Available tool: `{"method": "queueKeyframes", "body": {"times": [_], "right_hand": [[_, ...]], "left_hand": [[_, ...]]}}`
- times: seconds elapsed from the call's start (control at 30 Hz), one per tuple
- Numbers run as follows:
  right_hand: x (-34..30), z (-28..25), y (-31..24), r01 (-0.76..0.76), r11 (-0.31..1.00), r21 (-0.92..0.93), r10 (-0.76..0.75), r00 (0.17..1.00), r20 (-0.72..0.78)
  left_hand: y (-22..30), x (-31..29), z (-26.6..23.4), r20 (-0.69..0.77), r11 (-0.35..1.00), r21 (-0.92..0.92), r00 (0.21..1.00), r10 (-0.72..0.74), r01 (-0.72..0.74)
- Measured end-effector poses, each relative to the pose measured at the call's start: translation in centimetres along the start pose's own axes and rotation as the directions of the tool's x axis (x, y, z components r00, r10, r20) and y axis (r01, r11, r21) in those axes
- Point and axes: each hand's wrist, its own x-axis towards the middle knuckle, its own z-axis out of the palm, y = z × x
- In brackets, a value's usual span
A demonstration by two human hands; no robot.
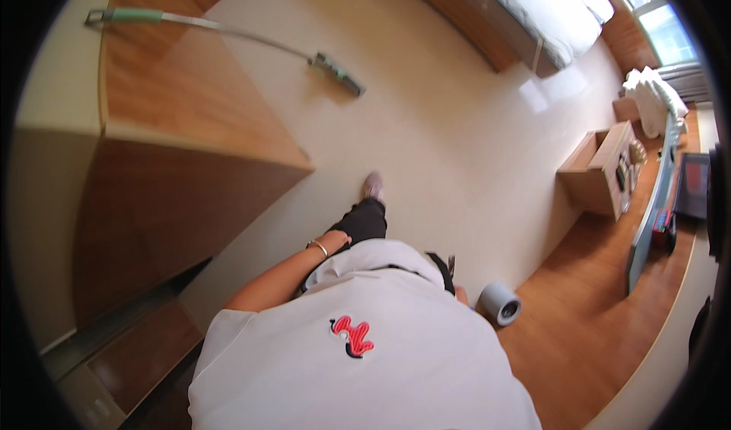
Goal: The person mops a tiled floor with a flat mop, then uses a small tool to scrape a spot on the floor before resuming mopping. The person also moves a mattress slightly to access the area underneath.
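below centre, left grip point(335, 240) by dark trousers point(364, 220), right grip point(461, 295) barely showing, whether closed i cannot tell; upper left, a green-handled mop point(221, 28).

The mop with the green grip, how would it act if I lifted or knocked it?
The mop is probably light for its length, since its pole looks thin. That pole seems metallic, so it's likely stiff, the bend perhaps coming from the lens. Knocked, it may slide: its head appears to rest on smooth, shiny floor.
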Motion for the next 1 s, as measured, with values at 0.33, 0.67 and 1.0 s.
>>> {"method": "queueKeyframes", "body": {"times": [0.33,0.67,1.0], "right_hand": [[15.0,-9.3,-9.7,-0.052,0.959,0.277,0.096,0.984,-0.147],[34.8,-19.7,-44.3,-0.096,0.989,-0.112,0.099,0.995,0.022],[55.5,-21.5,-57.8,0.020,0.942,-0.334,0.034,0.987,0.154]], "left_hand": [[12.8,18.8,-13.2,0.192,0.990,0.088,0.977,0.091,-0.110],[21.6,29.4,-24.5,-0.066,0.950,-0.253,0.976,-0.206,0.183],[25.7,40.2,-39.2,-0.196,0.916,-0.370,0.951,-0.241,0.156]]}}
